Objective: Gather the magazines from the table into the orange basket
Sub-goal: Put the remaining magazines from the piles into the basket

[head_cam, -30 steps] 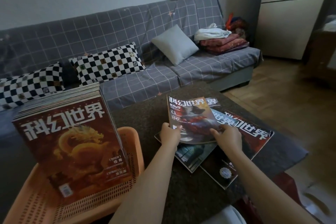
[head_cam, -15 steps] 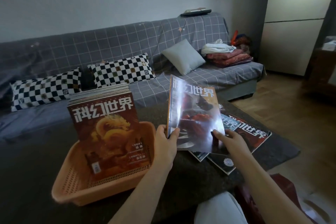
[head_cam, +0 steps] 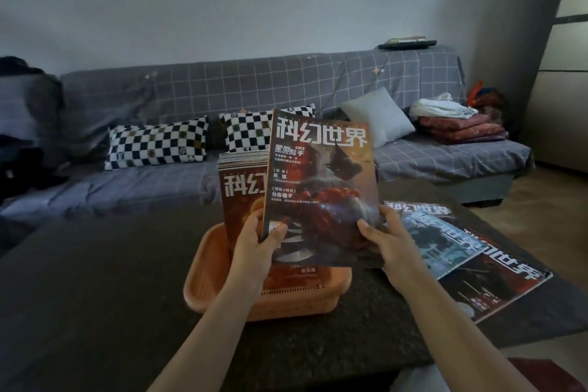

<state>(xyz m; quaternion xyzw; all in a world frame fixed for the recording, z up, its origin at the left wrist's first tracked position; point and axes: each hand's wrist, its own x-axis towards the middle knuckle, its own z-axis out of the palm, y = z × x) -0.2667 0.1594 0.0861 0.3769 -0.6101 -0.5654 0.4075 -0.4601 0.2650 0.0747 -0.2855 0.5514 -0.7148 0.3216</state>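
Note:
I hold one magazine (head_cam: 321,188) upright above the orange basket (head_cam: 206,270). My left hand (head_cam: 257,240) grips its lower left edge, thumb on the cover. My right hand (head_cam: 386,242) grips its lower right corner. Behind it, a stack of magazines (head_cam: 240,188) stands leaning in the basket, its front cover red with a golden dragon, mostly hidden. Two more magazines lie overlapped on the dark table to the right: a bluish one (head_cam: 442,242) on top of a dark red one (head_cam: 496,277).
The dark table (head_cam: 111,280) stretches left and toward me. Behind it stands a grey checked sofa (head_cam: 178,95) with checkered cushions (head_cam: 156,143), a grey cushion (head_cam: 378,118) and folded cloths (head_cam: 458,124). A pale cabinet (head_cam: 560,105) stands at the far right.
I lifted the magazine off the pile on the table, turned it upright, and carried it left over the basket. My view swung left, bringing the basket to the centre.

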